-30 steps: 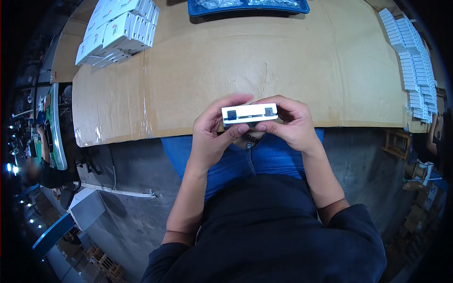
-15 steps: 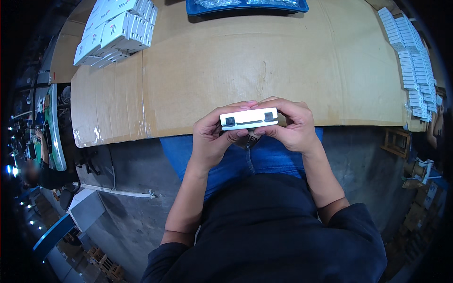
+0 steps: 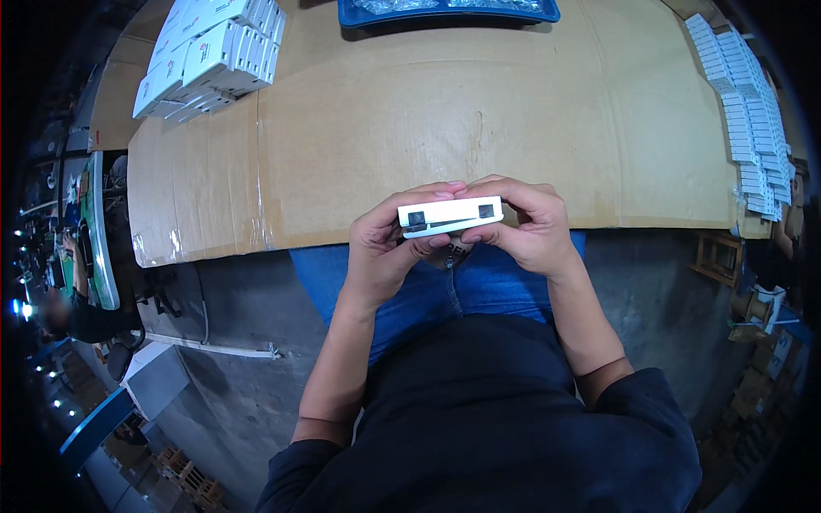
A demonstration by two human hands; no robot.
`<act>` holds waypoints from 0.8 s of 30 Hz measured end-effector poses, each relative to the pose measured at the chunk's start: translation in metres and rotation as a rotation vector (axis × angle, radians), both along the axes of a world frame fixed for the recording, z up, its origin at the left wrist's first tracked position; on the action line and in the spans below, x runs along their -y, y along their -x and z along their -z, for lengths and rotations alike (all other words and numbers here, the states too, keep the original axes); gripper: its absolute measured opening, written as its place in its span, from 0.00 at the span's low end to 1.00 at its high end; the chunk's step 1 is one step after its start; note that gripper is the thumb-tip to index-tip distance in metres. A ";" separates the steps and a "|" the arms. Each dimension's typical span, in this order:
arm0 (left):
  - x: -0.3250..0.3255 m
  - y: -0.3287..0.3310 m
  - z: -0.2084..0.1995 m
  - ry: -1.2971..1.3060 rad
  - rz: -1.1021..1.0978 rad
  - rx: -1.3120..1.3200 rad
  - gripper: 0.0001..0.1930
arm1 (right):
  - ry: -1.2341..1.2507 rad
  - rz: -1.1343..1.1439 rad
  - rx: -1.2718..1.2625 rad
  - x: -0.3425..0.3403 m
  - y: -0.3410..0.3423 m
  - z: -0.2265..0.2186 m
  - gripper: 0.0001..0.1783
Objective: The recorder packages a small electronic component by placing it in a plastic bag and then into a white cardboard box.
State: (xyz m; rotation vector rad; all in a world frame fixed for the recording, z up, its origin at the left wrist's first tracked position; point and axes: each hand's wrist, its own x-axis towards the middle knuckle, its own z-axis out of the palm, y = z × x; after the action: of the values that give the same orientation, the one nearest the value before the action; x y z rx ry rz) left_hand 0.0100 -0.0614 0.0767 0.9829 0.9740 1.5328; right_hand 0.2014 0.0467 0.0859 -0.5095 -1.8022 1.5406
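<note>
A small white box [image 3: 451, 211] is held level over the near edge of the cardboard-covered table [image 3: 385, 128]. Its side facing me has two dark square notches, and a narrow dark slit runs between its upper and lower parts, wider toward the left. My left hand [image 3: 386, 238] grips the left end, thumb underneath and fingers along the far top. Around the right end is my right hand [image 3: 532, 224], its thumb pressing at the lower right edge. Both hands are closed on the box.
Stacked white boxes [image 3: 205, 60] stand at the far left. More stacks of white boxes [image 3: 744, 111] line the right edge. A blue tray [image 3: 449, 17] with clear-wrapped items sits at the back. A person [image 3: 77, 295] is at a green table [image 3: 104, 248] on the left.
The slit on the box has narrowed at its right end as the lower part moved closer to the upper part there. The hands have barely moved.
</note>
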 end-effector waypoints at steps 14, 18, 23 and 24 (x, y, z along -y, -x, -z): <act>0.001 -0.001 0.001 -0.010 -0.004 0.015 0.21 | -0.006 -0.009 0.016 0.000 0.001 0.001 0.21; 0.001 -0.001 0.004 -0.025 -0.012 0.011 0.20 | -0.006 -0.002 0.016 0.000 0.002 0.001 0.21; 0.001 -0.001 0.004 -0.002 -0.002 -0.002 0.20 | -0.013 0.000 0.023 0.000 0.001 0.002 0.21; 0.000 -0.001 0.003 -0.012 -0.004 0.001 0.20 | -0.019 0.003 0.020 0.000 0.002 0.001 0.20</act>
State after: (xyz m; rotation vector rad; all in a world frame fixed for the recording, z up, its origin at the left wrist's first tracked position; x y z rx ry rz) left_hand 0.0109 -0.0619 0.0733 0.9888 0.9678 1.5443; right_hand 0.1996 0.0467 0.0845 -0.5201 -1.8289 1.5193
